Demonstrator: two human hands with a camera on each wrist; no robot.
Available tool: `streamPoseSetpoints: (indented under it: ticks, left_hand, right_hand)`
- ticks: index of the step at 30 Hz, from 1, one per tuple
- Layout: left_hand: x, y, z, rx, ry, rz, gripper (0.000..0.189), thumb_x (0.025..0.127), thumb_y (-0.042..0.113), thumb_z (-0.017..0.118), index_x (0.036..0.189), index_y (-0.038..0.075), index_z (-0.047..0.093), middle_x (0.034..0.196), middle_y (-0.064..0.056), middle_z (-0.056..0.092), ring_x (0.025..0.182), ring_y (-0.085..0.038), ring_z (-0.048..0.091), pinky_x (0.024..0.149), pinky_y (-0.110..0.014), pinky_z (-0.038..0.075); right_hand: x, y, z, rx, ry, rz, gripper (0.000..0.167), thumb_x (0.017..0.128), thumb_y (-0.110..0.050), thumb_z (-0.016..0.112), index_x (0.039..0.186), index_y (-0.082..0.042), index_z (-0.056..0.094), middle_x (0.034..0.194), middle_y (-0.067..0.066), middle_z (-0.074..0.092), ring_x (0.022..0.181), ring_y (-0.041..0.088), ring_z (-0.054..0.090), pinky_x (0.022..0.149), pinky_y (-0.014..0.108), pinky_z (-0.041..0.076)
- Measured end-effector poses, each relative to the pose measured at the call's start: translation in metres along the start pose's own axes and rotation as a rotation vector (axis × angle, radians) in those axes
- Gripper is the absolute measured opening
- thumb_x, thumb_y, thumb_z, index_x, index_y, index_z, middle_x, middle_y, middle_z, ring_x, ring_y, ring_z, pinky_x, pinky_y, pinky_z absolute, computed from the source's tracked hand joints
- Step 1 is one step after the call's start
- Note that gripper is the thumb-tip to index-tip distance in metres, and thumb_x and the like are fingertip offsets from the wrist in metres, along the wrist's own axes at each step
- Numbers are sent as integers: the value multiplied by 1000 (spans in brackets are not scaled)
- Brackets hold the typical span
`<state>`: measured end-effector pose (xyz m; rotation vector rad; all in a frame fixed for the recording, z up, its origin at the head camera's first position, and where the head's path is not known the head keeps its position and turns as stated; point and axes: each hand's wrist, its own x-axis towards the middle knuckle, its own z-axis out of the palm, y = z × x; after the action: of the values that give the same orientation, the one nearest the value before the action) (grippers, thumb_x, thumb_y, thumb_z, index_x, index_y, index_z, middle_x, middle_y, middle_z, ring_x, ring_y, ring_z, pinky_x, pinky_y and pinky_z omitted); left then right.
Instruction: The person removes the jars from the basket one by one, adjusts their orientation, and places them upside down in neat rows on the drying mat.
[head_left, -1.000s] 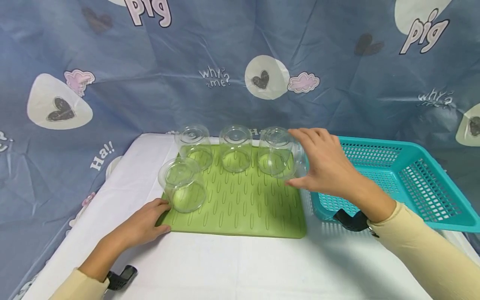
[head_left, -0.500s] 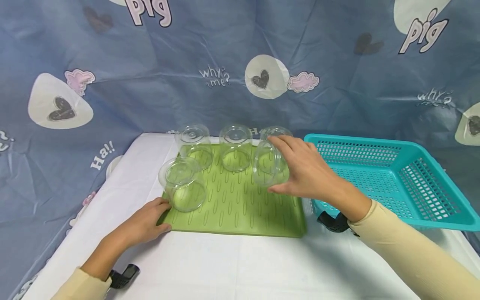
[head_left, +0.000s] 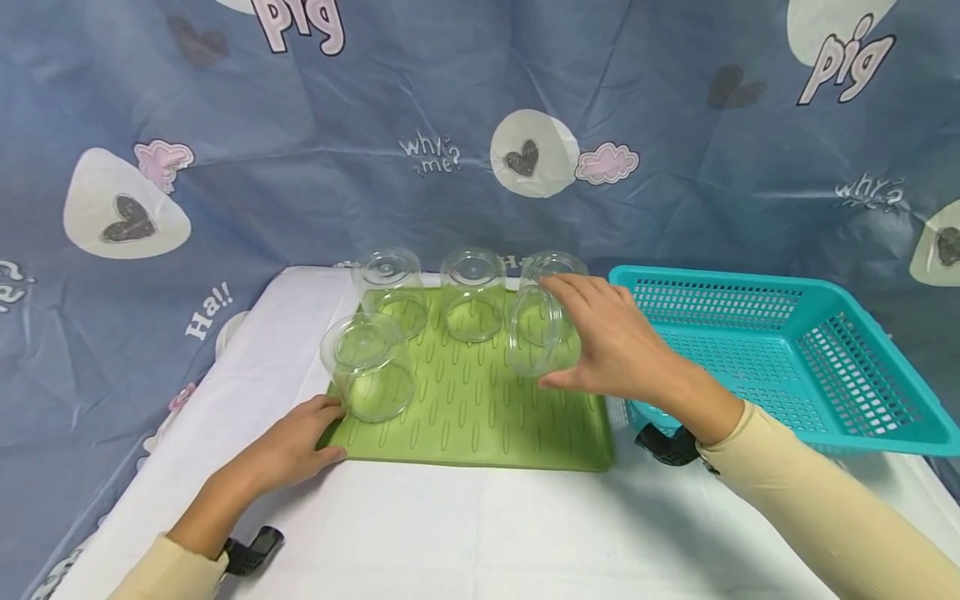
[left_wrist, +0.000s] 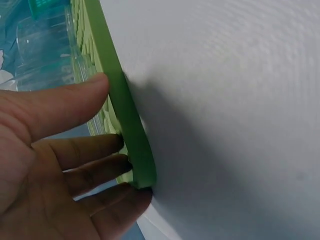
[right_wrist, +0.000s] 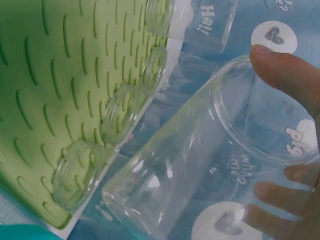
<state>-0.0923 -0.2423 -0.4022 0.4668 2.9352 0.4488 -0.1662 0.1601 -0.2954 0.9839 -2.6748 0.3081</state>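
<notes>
My right hand holds a clear plastic cup, tipped on its side, above the right part of the green ribbed mat. In the right wrist view, thumb and fingers lie around one end of that cup. Several more clear cups stand bottom up on the mat: a front left cup, a back left cup, a back middle cup and a back right cup, partly hidden. My left hand touches the mat's front left corner, its fingers loosely extended against the edge.
A turquoise perforated basket stands right of the mat, close to my right forearm. White cloth covers the table. Behind it hangs a printed blue-grey backdrop. Each wrist wears a black device.
My right hand carried the cup left from the mat's right edge, and its rim turned into view facing left. Over the last half second it barely moved. My left hand stayed at the corner.
</notes>
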Motion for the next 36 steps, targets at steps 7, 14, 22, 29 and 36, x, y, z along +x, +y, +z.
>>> streamPoseSetpoints:
  ticks: [7, 14, 22, 29, 36]
  left_hand:
    - [-8, -16, -17, -64, 176, 7, 40, 87, 10, 72, 122, -7, 63, 126, -28, 63, 119, -49, 58, 102, -61, 47]
    - [-5, -16, -61, -77, 700, -103, 26, 88, 1, 65, 113, -3, 68, 119, -26, 66, 94, -46, 65, 77, -50, 55]
    - [25, 53, -87, -255, 908, 131, 29, 85, -5, 67, 114, -5, 68, 122, -19, 67, 113, -34, 62, 87, -18, 47]
    - [46, 109, -75, -270, 672, 275, 44, 89, 6, 68, 132, 1, 59, 136, -15, 60, 120, -30, 60, 87, -43, 56]
    - [57, 144, -54, -350, 484, 335, 58, 93, 21, 67, 146, 7, 47, 150, -11, 49, 134, -28, 51, 100, -45, 55]
  right_hand:
    - [1, -2, 1, -42, 16, -16, 118, 59, -61, 88, 151, -10, 36, 150, 13, 46, 135, 35, 44, 100, 59, 41]
    - [3, -4, -1, -8, 39, 15, 116, 60, -56, 90, 151, -9, 35, 148, 13, 48, 134, 36, 45, 103, 59, 41]
    - [6, -11, -3, -29, 96, -9, 112, 59, -54, 91, 147, -8, 40, 146, 15, 50, 133, 37, 46, 103, 60, 41]
    - [5, -16, 1, -57, 131, -41, 110, 59, -54, 91, 146, -9, 40, 145, 13, 50, 131, 35, 47, 106, 59, 38]
    - [1, -23, 9, -110, 220, -112, 108, 57, -54, 92, 142, -8, 44, 139, 12, 54, 126, 34, 50, 102, 56, 41]
